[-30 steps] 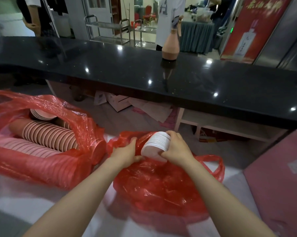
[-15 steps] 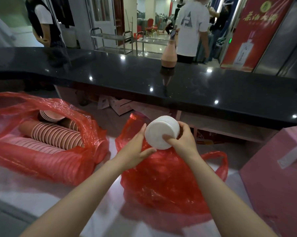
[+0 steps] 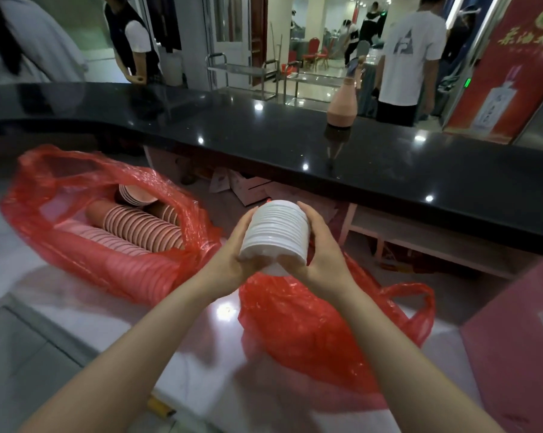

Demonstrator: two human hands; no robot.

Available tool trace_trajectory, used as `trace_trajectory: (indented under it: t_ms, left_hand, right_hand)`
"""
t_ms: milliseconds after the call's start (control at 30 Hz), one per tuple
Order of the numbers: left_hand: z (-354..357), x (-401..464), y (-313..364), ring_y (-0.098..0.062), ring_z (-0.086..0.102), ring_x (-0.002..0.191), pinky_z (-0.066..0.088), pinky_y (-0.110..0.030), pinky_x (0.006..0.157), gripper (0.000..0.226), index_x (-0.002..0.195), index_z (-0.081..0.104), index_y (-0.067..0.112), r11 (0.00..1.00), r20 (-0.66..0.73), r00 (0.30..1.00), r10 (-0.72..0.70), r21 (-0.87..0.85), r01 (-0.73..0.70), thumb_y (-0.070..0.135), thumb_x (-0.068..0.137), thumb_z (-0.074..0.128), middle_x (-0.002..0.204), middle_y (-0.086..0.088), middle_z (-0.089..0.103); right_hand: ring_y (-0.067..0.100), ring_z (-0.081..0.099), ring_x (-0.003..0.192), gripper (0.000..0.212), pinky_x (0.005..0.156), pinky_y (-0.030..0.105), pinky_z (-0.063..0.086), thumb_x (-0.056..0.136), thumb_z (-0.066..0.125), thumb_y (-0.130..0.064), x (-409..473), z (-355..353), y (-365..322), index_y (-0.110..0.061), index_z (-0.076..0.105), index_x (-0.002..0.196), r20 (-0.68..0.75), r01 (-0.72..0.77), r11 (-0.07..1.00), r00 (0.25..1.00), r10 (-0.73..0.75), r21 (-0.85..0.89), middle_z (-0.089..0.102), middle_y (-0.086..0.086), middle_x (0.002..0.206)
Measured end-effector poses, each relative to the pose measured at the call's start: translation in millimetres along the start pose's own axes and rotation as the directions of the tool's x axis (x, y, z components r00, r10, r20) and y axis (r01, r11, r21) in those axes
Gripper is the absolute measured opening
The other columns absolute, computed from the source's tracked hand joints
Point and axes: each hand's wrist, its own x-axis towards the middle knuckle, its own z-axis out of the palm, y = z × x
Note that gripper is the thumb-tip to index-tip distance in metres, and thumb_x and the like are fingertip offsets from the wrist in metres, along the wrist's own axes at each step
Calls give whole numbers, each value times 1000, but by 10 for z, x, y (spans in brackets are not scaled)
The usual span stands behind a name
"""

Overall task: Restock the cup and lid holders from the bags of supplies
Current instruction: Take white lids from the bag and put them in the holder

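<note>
Both the left hand (image 3: pixel 232 260) and the right hand (image 3: pixel 321 256) clasp the stack of white lids (image 3: pixel 276 234) by its sides, probably a light, loose, slippery load that needs support at both ends.

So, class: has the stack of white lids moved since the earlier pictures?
Yes. The stack of white lids has been lifted up and out of the red bag below it, held between both hands.
</note>
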Motion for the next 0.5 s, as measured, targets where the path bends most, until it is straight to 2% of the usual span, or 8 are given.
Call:
trace_trajectory:
  t_ms: [133,267,400,500]
  left_hand:
    - [-251,-237,194,-7,45,127,46,-21,95,80,145,24,16,1000,-99,995,25,20,-23,25,81,72,140,3,43]
    - [-639,-524,448,-3,47,124,47,-21,93,92,145,25,25,999,-194,981,18,53,-8,44,68,71,138,9,44]
    - [-1070,-909,663,1,51,118,45,-16,88,80,138,32,32,995,-318,946,66,89,-39,41,68,71,127,22,50]
    - [-1445,-1349,778,3,51,116,43,-13,88,73,134,34,34,987,-420,903,91,156,-27,40,71,70,126,24,50]
  right_hand:
    - [15,47,128,85,102,43,44,75,70,-51,113,237,-236,-18,33,144,-15,78,995,997,-77,67,46,-1,142]
    - [6,51,121,79,97,30,48,75,74,-46,251,503,-575,-21,39,141,-26,153,978,988,-151,141,49,-15,136]
    - [4,56,116,70,93,27,50,77,78,-32,398,880,-1031,-25,44,138,23,216,947,973,-228,238,54,-21,130]
    - [6,59,112,67,89,25,51,78,78,-19,400,1316,-1455,-30,45,134,81,246,913,955,-286,324,56,-21,126]
